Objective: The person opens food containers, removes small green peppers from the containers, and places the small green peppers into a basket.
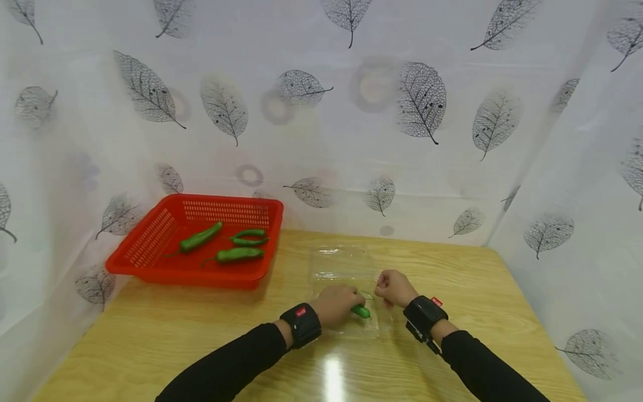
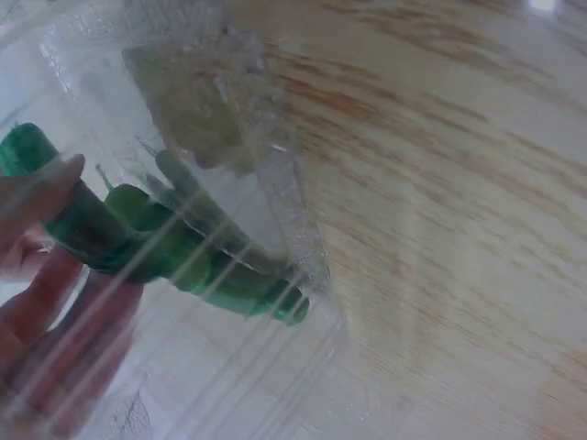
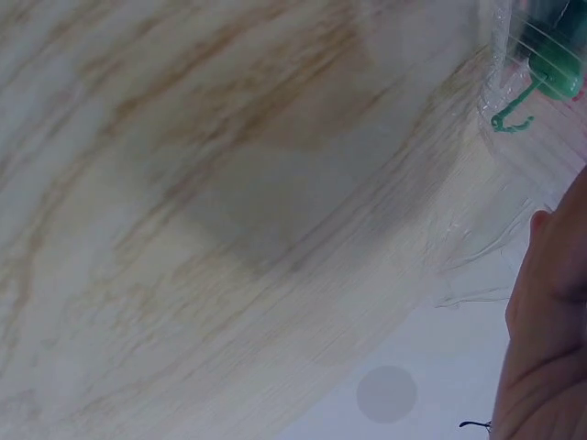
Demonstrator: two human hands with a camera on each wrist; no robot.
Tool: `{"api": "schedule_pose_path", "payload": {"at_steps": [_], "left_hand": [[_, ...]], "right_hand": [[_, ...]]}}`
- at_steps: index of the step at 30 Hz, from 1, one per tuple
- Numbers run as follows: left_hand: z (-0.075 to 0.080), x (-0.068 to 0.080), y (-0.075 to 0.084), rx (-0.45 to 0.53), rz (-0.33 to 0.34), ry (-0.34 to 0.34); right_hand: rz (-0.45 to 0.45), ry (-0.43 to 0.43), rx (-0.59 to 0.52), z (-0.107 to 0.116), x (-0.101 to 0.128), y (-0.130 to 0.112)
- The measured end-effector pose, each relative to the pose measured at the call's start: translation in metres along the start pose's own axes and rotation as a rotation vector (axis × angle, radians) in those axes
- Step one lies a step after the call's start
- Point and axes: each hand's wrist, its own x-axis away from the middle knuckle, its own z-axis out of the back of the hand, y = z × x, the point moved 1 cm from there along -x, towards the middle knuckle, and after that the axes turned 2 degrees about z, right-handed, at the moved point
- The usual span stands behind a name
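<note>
Low in the frame's centre, the left hand (image 1: 335, 304) grips a green pepper (image 1: 360, 311) inside the clear plastic box (image 1: 346, 268) — its long axis runs left-right. The right hand (image 1: 395, 287) pinches the box's edge. At left, a red basket (image 1: 150, 245) holds three peppers (image 1: 236, 254); bare table (image 1: 477, 290) lies right.

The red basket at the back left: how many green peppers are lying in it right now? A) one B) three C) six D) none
B: the head view shows three green peppers lying inside the red basket, apart from the one pepper at the hands.
</note>
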Motion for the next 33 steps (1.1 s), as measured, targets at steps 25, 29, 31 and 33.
{"api": "schedule_pose_path", "payload": {"at_steps": [25, 29, 31, 33], "left_hand": [[0.151, 0.082, -0.108, 0.167, 0.235, 0.104], [0.154, 0.092, -0.141, 0.195, 0.344, 0.035], [0.149, 0.098, -0.157, 0.199, 0.362, 0.009], [0.141, 0.102, -0.171, 0.194, 0.371, -0.016]], "right_hand": [[0.008, -0.015, -0.016, 0.008, 0.006, 0.0], [0.014, -0.022, -0.029, 0.009, 0.006, -0.001], [0.02, -0.026, -0.037, 0.009, 0.006, -0.001], [0.013, -0.026, -0.035, 0.01, 0.007, 0.0]]}}
